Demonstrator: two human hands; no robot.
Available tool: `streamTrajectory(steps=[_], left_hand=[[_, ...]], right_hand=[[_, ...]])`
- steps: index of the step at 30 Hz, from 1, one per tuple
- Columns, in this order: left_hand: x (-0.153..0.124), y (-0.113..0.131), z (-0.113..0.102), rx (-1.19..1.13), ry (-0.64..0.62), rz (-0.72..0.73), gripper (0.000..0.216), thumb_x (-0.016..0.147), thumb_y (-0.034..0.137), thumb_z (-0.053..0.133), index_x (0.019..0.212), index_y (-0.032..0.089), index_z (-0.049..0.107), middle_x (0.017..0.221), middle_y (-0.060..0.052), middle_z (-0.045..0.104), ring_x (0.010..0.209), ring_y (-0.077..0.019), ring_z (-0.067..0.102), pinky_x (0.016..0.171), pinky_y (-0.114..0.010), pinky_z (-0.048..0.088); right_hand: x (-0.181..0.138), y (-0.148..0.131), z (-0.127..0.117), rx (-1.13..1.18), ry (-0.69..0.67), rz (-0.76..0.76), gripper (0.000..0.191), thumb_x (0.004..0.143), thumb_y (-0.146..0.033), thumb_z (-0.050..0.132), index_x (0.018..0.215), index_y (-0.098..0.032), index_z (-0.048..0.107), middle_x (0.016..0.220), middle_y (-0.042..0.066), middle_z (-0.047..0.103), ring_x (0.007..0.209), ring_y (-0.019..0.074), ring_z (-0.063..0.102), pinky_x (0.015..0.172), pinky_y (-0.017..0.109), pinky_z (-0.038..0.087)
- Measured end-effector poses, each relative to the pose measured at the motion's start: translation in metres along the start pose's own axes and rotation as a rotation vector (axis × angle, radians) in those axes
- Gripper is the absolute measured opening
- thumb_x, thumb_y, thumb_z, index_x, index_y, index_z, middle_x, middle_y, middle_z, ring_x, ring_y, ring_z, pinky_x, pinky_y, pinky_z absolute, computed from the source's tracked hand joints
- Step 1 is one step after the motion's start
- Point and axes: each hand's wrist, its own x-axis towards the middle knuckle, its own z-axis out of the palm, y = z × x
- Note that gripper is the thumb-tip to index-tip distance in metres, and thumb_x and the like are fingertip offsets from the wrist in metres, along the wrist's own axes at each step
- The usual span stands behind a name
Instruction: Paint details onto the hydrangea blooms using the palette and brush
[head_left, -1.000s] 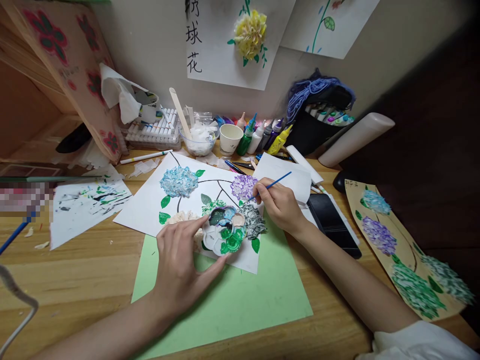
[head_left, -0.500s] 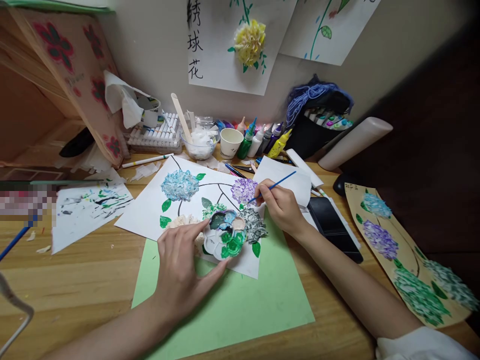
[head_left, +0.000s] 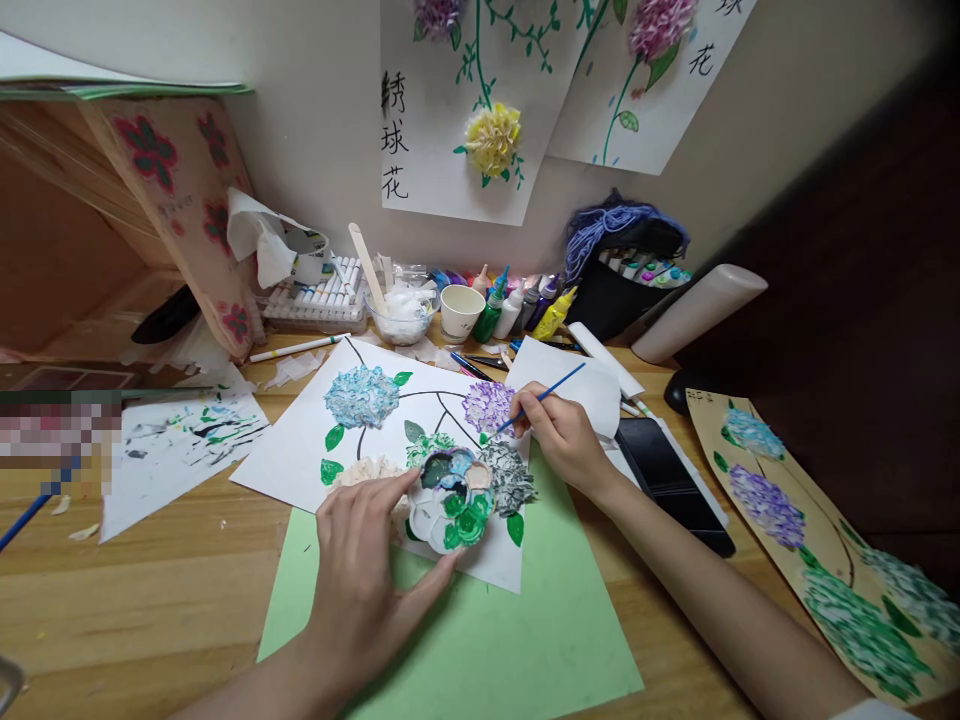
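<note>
My left hand point(head_left: 375, 570) grips a small flower-shaped paint palette point(head_left: 431, 515) by its edge, with green, dark and pale blue paint in its wells. The palette is over the lower part of a white sheet point(head_left: 289, 462) with hydrangeas in blue, purple, grey and cream. My right hand point(head_left: 555, 430) pinches a thin blue paintbrush point(head_left: 551, 388). The brush's tip is by a small green patch point(head_left: 486, 438) below the purple flower point(head_left: 491, 406). Part of the cream flower point(head_left: 360, 472) is hidden behind my left hand.
Green paper point(head_left: 555, 620) lies under the sheet. Behind stand a paper cup point(head_left: 461, 312), a bowl of white scraps point(head_left: 405, 312), paint bottles point(head_left: 489, 308) and a marker box point(head_left: 311, 308). On the right are a black phone-like object point(head_left: 671, 480) and a finished-looking flower painting point(head_left: 795, 470).
The view has tilted up, so everything sits lower in the picture and more of the wall pictures shows. Both hands keep their holds, with the brush tip still beside the green patch.
</note>
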Motion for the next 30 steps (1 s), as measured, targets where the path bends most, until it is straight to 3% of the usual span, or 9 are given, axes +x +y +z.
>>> streamTrajectory(steps=[17, 21, 30], left_hand=[[-0.0013, -0.0018, 0.0017, 0.003, -0.004, -0.013, 0.057, 0.077, 0.031, 0.071, 0.125, 0.015, 0.045, 0.107, -0.013, 0.063, 0.099, -0.0275, 0.055, 0.088, -0.043, 0.038], [-0.0018, -0.0022, 0.0023, -0.002, 0.000, -0.016, 0.058, 0.076, 0.032, 0.071, 0.126, 0.017, 0.045, 0.107, -0.011, 0.063, 0.100, -0.0274, 0.055, 0.089, -0.043, 0.037], [0.0002, -0.0021, 0.0025, 0.009, 0.002, 0.013, 0.057, 0.077, 0.031, 0.071, 0.125, 0.012, 0.045, 0.107, -0.013, 0.062, 0.100, -0.0271, 0.052, 0.089, -0.043, 0.036]], right_hand=[[0.0001, 0.0030, 0.0001, 0.045, -0.023, 0.036, 0.040, 0.097, -0.046, 0.037, 0.075, -0.019, 0.057, 0.067, 0.000, 0.058, 0.060, 0.0125, 0.059, 0.062, 0.026, 0.046], [0.0003, 0.0030, -0.0001, 0.045, 0.022, 0.048, 0.040, 0.098, -0.046, 0.036, 0.076, -0.019, 0.057, 0.064, -0.001, 0.058, 0.059, 0.0125, 0.059, 0.061, 0.025, 0.045], [0.0007, 0.0031, -0.0018, 0.033, 0.022, 0.014, 0.041, 0.097, -0.047, 0.036, 0.076, -0.020, 0.056, 0.067, 0.001, 0.058, 0.060, 0.0132, 0.059, 0.061, 0.026, 0.046]])
